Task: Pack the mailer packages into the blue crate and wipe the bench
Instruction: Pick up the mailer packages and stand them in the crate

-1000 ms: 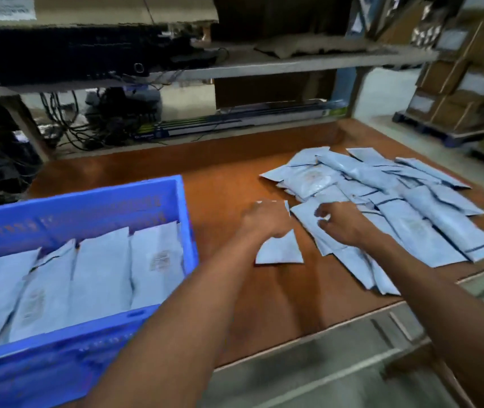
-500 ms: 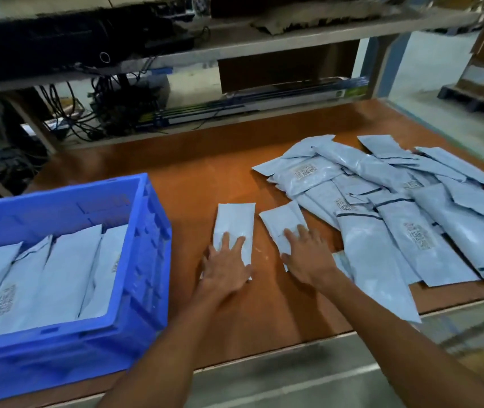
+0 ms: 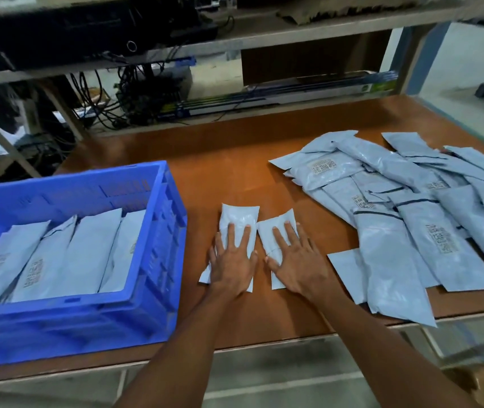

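Left mailer (image 3: 240,214): pale blue-grey, lay flat on the bench (image 3: 229,175), long side running away from the person, near the crate (image 3: 67,322) on its right side; its near half was covered by a hand.
Right mailer (image 3: 264,237): same kind, slightly tilted, lay just beside the left mailer (whether the edges touched could not be told).
Left hand (image 3: 233,265): palm down, fingers straight and spread, pressed on the left mailer; it gripped nothing.
Right hand (image 3: 298,265): palm down, fingers straight and spread, pressed on the right mailer; it gripped nothing.
Crate: blue plastic, slotted walls, stood at the bench's left near corner.
Packed mailers (image 3: 84,251): several stood on edge in a leaning row inside the crate, printed labels showing.
Pile (image 3: 411,219): many mailers overlapped loosely on the bench's right half, apart from the two under the hands; some showed code labels and dark stripes, and the nearest reached over the front edge.
Bench: orange-brown top, bare between crate and pile.
Shelf (image 3: 308,28): grey board above the bench's far side, dark equipment on its left part.
Cables (image 3: 137,92): black tangle hung under the shelf, behind the crate.
Box (image 3: 279,98): long and flat, lay along the back edge.
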{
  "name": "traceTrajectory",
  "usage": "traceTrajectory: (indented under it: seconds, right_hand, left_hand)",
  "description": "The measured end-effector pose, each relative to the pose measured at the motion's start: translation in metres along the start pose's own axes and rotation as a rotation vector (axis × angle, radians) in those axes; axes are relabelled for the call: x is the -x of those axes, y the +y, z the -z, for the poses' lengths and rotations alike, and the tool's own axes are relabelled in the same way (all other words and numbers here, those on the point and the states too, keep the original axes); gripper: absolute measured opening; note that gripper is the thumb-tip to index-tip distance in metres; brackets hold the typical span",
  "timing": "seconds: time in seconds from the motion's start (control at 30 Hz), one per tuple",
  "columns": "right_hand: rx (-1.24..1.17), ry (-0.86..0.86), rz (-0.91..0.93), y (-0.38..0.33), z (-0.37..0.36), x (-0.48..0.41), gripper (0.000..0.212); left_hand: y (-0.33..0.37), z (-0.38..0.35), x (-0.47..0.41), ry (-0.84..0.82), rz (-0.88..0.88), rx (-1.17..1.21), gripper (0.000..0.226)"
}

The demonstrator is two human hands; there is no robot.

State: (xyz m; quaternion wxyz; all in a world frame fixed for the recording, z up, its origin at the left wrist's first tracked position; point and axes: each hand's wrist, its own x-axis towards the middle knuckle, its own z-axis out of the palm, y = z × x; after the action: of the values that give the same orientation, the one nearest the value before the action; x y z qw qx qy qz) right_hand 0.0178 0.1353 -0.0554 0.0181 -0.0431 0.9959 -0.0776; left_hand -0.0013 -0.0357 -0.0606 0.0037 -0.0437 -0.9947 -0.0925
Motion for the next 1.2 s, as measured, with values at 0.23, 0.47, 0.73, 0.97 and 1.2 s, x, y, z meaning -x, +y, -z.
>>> traceTrajectory:
  seconds: [0.23,0.47,0.73,0.97,1.2]
  right_hand:
    - [0.044,0.016,0.056,-0.009,-0.009,0.008,0.074]
    - [0.050,-0.101,-0.004,-0.030,0.014,0.015,0.056]
    - [-0.236,0.387,0.155,-0.127,0.163,-0.022,0.055]
    - [-0.401,0.471,0.338,-0.275,0.179,-0.042,0.056]
    - [-0.146,0.241,0.417,-0.367,0.108,-0.042,0.047]
  left_hand:
    - [-0.003,0.001,0.009,-0.004,-0.035,-0.049,0.059]
    - [0.003,0.039,0.020,0.045,-0.026,-0.035,0.058]
    - [-0.034,0.250,0.010,0.560,-0.171,0.081,0.057]
    - [-0.203,0.299,0.028,0.535,-0.014,0.018,0.056]
    - [-0.329,0.231,0.045,0.172,0.164,-0.107,0.059]
